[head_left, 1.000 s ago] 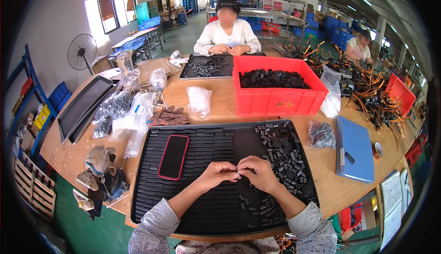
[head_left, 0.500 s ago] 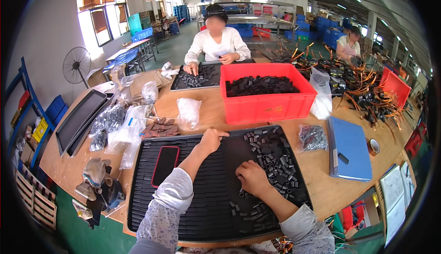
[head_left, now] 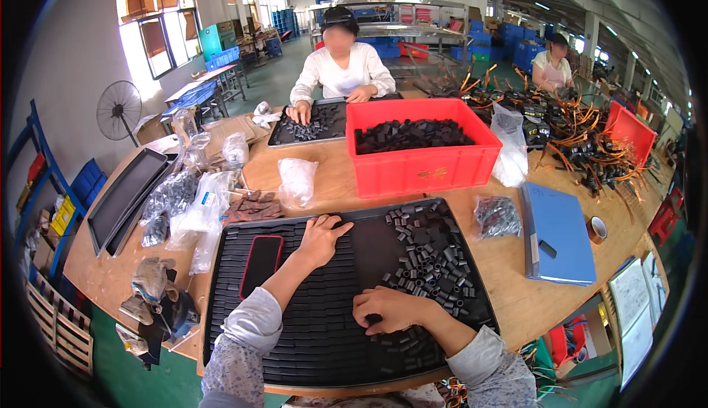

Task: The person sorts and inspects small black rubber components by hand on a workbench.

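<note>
Wooden worktable (head_left: 501, 264) in a workshop; a co-worker (head_left: 341, 70) sits across from it, and a red bin (head_left: 424, 172) of dark parts stands beyond the near tray (head_left: 371, 257). I watch by head camera.

Location: loose black pieces (head_left: 440, 260) lie heaped on the tray's right side, many showing hollow ends. Closely laid rows of black pieces (head_left: 317, 338) cover its left side, with a red-edged phone (head_left: 261, 264) on top.

Handling (my estimate): each piece looks light and fairly stiff, smooth enough to slip or roll, unlikely to break. Best hold is a thumb-and-fingertip pinch across the outer sides, leaving the ends free.

Grip: left hand (head_left: 318, 241) is over the far end of the rows, fingers partly bent and spread, index pointing right; I cannot tell whether anything is under it. Right hand (head_left: 391, 310) is curled low beside the loose heap, thumb and fingers around a small gap with something dark there; I cannot tell whether a piece is pinched.

Change: one second ago both hands met over mid-tray; now they are well apart. Against half a second ago, the right hand is nearer the body and the left fingers are more spread. Phone unmoved on the rows.
</note>
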The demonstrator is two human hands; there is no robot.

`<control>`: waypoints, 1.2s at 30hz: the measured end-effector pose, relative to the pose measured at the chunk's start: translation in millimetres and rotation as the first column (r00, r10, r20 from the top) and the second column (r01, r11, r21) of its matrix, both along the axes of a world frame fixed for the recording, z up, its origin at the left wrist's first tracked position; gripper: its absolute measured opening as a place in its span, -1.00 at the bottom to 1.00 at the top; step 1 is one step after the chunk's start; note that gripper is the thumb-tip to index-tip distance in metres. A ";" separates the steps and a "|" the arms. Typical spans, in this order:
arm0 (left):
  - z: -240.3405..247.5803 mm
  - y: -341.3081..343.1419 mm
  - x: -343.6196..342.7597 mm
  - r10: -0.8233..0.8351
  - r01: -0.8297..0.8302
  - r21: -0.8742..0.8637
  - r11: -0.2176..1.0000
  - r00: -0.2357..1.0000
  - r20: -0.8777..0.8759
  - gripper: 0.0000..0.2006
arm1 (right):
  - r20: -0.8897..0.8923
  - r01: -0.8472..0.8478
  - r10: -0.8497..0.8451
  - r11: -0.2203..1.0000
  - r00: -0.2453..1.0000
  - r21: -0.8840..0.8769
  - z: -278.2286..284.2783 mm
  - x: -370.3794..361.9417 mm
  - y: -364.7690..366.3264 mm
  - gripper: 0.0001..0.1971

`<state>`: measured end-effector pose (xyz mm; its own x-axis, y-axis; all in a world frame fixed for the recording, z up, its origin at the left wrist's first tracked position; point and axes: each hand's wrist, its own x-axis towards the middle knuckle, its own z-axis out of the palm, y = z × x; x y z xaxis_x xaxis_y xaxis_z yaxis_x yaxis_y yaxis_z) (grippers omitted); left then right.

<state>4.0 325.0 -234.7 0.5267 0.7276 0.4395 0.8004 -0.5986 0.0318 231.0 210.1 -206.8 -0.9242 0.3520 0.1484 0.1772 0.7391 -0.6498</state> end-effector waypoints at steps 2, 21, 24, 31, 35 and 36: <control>-0.1 -10.1 -2.6 -0.001 0.000 0.036 0.999 1.000 0.027 -0.54 | -0.013 0.002 -0.003 0.998 1.000 -0.060 -1.7 4.9 -0.2 -0.74; 25.5 -164.0 6.1 0.007 0.523 -0.534 0.664 0.710 0.704 -0.71 | -0.550 0.893 -0.723 0.213 0.417 0.396 -1.2 48.5 45.3 -0.86; 8.2 -159.5 5.8 0.287 0.684 -0.503 0.528 0.414 0.864 -0.68 | -0.442 0.763 -0.795 0.569 0.416 -0.306 20.3 13.9 13.6 -0.89; 19.3 -171.5 -8.0 0.239 0.808 -0.522 0.272 0.468 0.850 -0.89 | -0.122 0.510 -0.722 0.587 0.681 -0.628 32.0 -21.3 -73.4 -0.86; 13.0 -182.1 -18.0 0.401 0.848 -0.526 0.065 0.460 0.792 -0.82 | 0.102 0.716 -0.762 0.541 0.639 -0.441 29.7 -15.6 -114.8 -0.82; 13.6 -182.0 -19.6 0.395 0.851 -0.522 0.059 0.461 0.795 -0.82 | 0.064 0.687 -0.692 0.695 0.720 -0.212 25.2 -12.9 -125.4 -0.79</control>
